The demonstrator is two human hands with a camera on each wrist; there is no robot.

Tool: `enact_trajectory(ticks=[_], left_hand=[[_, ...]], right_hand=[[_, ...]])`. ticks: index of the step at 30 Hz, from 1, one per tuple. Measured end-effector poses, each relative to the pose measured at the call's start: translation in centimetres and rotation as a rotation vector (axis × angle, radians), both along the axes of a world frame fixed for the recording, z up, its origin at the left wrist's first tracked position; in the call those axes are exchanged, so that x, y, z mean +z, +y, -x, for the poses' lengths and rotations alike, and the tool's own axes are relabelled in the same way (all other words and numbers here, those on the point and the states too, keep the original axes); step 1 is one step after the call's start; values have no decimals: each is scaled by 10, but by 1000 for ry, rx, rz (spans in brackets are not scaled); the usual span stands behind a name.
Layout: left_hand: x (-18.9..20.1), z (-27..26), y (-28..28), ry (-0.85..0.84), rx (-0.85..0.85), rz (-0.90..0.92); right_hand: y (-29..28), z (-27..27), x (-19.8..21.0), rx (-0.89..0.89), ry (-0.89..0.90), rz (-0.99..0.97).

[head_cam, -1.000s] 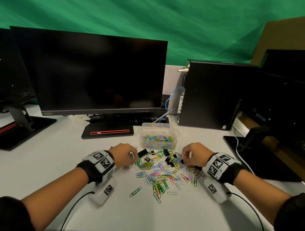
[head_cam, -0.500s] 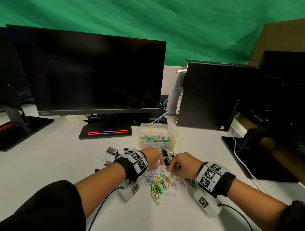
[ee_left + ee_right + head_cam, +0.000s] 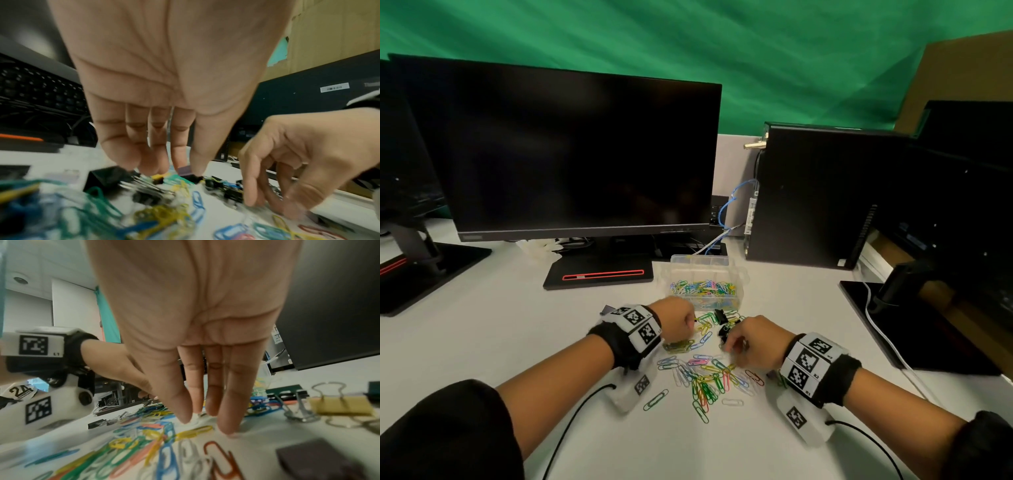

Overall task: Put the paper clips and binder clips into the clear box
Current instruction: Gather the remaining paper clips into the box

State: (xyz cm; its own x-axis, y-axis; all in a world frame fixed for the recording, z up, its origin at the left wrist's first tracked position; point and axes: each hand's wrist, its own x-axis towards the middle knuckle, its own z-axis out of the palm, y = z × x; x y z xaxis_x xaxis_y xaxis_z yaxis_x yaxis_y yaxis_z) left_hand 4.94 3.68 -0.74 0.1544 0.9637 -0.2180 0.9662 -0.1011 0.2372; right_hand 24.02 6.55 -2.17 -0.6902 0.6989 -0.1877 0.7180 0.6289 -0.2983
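A clear box (image 3: 700, 265) stands open on a white desk (image 3: 482, 339), just in front of a dark monitor (image 3: 571, 150); coloured paper clips fill its near compartment; what the rear compartments hold cannot be made out. More paper clips (image 3: 703, 377) lie scattered on the desk in front of the box, with black binder clips (image 3: 722, 317) among them near it; a black computer tower (image 3: 811, 195) stands to the right, a green backdrop (image 3: 688, 44) behind. The left hand (image 3: 677, 320) reaches down, fingers lightly bent, fingertips (image 3: 131, 164) among the binder clips; whether it grips one cannot be told. The right hand (image 3: 751, 342) has nearly straight fingers, tips (image 3: 228, 426) touching the desk beside a yellow paper clip (image 3: 194, 430), holding nothing.
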Motion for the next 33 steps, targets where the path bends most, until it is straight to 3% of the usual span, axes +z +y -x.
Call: enact_trajectory(ticks=[7, 16, 27, 33], left_hand=[[15, 58, -14, 186, 148, 8], [12, 77, -32, 198, 221, 84], [2, 34, -44, 78, -5, 94], [-9, 36, -55, 108, 5, 184]], right_hand=[[-11, 14, 0, 126, -19, 105], [-13, 45, 2, 216, -63, -4], [-22, 39, 8, 296, -39, 52], [-16, 10, 8, 182, -116, 31]])
